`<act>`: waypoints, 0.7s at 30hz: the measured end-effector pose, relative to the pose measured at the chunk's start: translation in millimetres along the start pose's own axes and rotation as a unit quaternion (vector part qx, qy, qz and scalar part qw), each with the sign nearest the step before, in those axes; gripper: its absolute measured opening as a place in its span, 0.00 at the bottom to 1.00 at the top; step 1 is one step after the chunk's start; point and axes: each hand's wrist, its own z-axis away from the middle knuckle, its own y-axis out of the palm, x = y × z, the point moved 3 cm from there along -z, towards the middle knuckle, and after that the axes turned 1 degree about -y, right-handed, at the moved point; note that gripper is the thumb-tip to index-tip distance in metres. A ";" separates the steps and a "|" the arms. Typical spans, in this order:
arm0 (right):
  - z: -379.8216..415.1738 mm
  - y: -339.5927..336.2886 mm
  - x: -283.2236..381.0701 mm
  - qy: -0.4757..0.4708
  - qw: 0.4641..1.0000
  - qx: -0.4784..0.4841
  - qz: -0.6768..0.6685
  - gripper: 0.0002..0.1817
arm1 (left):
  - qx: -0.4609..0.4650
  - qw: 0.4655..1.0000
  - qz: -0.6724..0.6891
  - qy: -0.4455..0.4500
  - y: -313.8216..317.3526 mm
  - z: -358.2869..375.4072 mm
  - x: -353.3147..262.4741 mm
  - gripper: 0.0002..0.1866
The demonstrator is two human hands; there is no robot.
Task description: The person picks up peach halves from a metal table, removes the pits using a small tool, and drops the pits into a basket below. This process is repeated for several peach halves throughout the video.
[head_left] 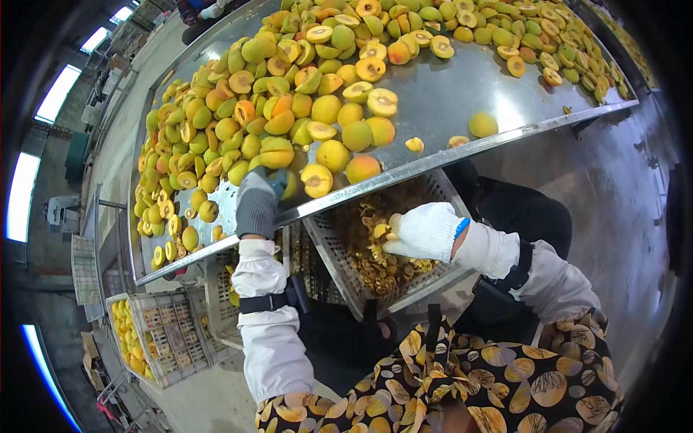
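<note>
Halved yellow-green fruit [278, 119] lies heaped on a metal table [440, 101]. My left hand [258, 202], in a grey glove, is at the table's near edge with its fingers closed around a piece of yellow-green fruit [290, 186]. My right hand [426, 232], in a white glove with a blue cuff edge, hangs over a grey crate [336, 268] below the table. Its thumb and fingers pinch a small yellow piece [393, 222]. Brown and yellow scraps [379, 263] fill the crate under it.
Another crate [170, 339] with yellow fruit stands at the lower left, beside more crates under the table. The table's raised metal rim [404, 175] runs just in front of both hands. Part of another person [198, 14] shows at the top left.
</note>
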 end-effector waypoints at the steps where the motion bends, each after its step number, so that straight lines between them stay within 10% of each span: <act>1: 1.9 3.0 -1.0 -0.009 1.000 -0.013 -0.008 0.25 | -0.013 0.999 -0.035 0.014 -1.4 -0.5 11.9 0.31; 8: 2.7 6.9 4.4 -0.038 0.996 -0.057 -0.062 0.28 | -0.009 0.999 0.031 -0.007 -17.3 22.2 14.5 0.32; 10: 3.4 -13.5 12.4 0.037 0.947 0.039 -0.316 0.28 | -0.022 0.981 0.184 -0.052 -19.9 27.6 17.6 0.31; 11: 4.7 -22.7 16.1 0.074 0.893 0.087 -0.436 0.28 | -0.023 0.931 0.356 -0.072 -7.1 25.8 37.4 0.27; 13: 7.7 -34.9 21.4 0.071 0.759 0.188 -0.620 0.28 | 0.080 0.594 0.800 -0.038 -21.2 75.8 5.3 0.24; 14: 5.1 -22.8 24.5 0.062 0.605 0.242 -0.756 0.28 | -0.029 0.828 0.546 0.124 -40.5 102.5 -12.4 0.22; 15: 1.9 -12.4 27.2 0.050 0.424 0.283 -0.859 0.29 | -0.131 0.932 0.205 0.267 -48.2 128.1 -35.2 0.20; 17: -1.1 -14.1 31.1 0.056 0.470 0.249 -0.845 0.29 | -0.121 0.916 0.289 0.251 -30.7 151.7 -66.3 0.28; 18: 0.3 -18.5 31.9 0.074 0.529 0.221 -0.816 0.29 | -0.039 0.786 0.598 0.151 -5.2 163.1 -68.0 0.28; 19: 0.8 -21.0 31.6 0.093 0.584 0.194 -0.782 0.29 | -0.100 0.872 0.409 0.251 -4.5 162.2 -83.3 0.37; 21: -0.6 -19.9 28.2 0.117 0.687 0.141 -0.703 0.30 | -0.099 0.879 0.402 0.238 13.0 161.7 -83.0 0.34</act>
